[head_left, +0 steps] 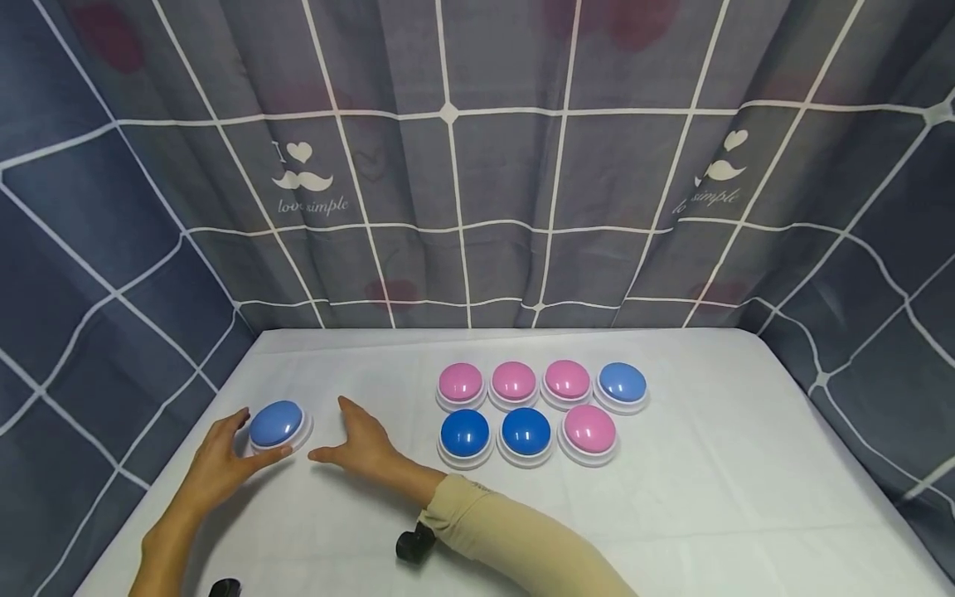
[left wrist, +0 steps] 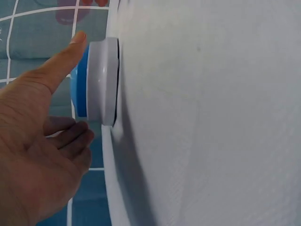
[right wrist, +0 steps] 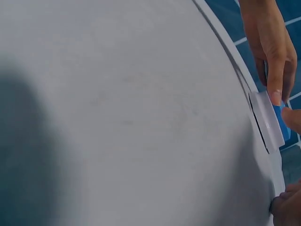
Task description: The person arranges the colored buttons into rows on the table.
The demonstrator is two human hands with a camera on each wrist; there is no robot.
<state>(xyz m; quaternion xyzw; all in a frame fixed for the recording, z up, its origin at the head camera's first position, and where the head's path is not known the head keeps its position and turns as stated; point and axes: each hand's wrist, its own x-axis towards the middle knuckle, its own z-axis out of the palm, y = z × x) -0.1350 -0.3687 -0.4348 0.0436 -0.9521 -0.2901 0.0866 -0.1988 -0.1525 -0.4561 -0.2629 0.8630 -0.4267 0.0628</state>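
A push button with a light-blue dome and white base (head_left: pixel 278 424) rests at the left of the white table. My left hand (head_left: pixel 212 471) reaches round it, fingers at its left side and thumb by its near edge. In the left wrist view, that thumb (left wrist: pixel 63 63) extends alongside the blue button (left wrist: pixel 97 82), and the other fingers are bent below. Whether they press on it is unclear. My right hand (head_left: pixel 366 444) is just right of this button, thumb and index finger spread apart with nothing between them.
Right of my hands stand two rows of similar buttons. The back row has three pink ones (head_left: pixel 513 381) and a light-blue one (head_left: pixel 622 383). In front are two darker blue buttons (head_left: pixel 525 432) and a pink one (head_left: pixel 590 429). A grey checked curtain (head_left: pixel 507 174) surrounds the white table (head_left: pixel 709 464).
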